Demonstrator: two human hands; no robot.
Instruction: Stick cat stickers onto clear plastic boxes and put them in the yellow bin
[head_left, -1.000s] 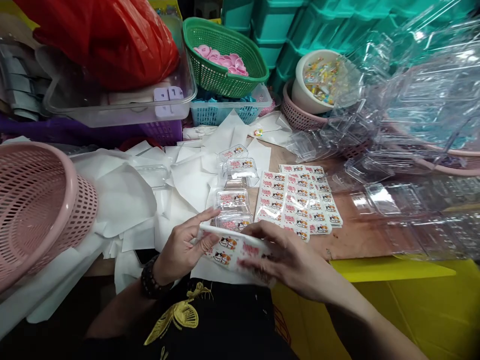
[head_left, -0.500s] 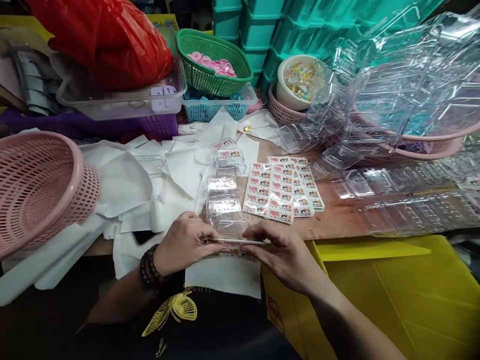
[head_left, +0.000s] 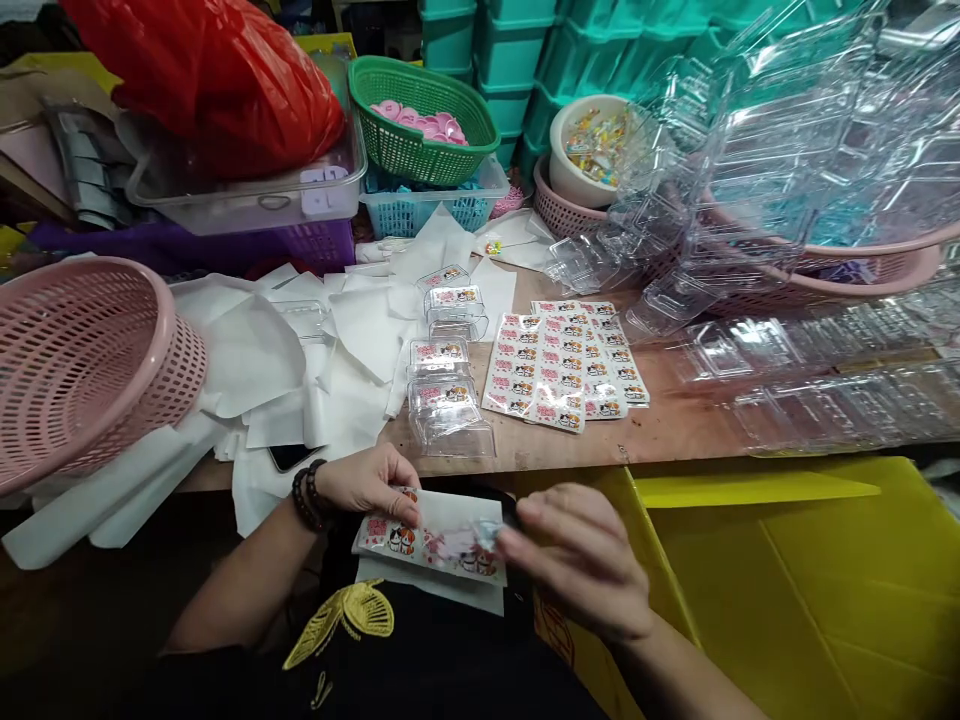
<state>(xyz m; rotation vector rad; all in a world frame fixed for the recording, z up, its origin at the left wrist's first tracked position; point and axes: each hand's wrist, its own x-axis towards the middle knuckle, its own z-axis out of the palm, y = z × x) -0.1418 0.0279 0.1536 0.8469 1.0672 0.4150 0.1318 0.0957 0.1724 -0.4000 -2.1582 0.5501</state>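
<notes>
My left hand [head_left: 365, 480] pinches the left end of a sticker sheet [head_left: 420, 537] with cat pictures, held over my lap below the table edge. My right hand [head_left: 577, 560] is at the sheet's right end, thumb and fingers closed on a sticker peeling up there, slightly blurred. Just beyond, on the wooden table [head_left: 675, 430], stands a row of small clear plastic boxes [head_left: 450, 420], several with stickers on their lids. More sticker sheets [head_left: 562, 365] lie fanned out beside them.
White backing papers [head_left: 300, 370] cover the table's left. A pink basket [head_left: 82, 360] lies tipped at far left; a green basket [head_left: 424, 120] with pink caps and a white bowl [head_left: 592, 150] stand behind. Clear boxes [head_left: 787, 200] pile up right. A yellow bin [head_left: 787, 580] is below.
Both hands brought the sticker sheet down from the table edge toward my lap and turned it face up. My right hand has begun lifting a sticker at its right end.
</notes>
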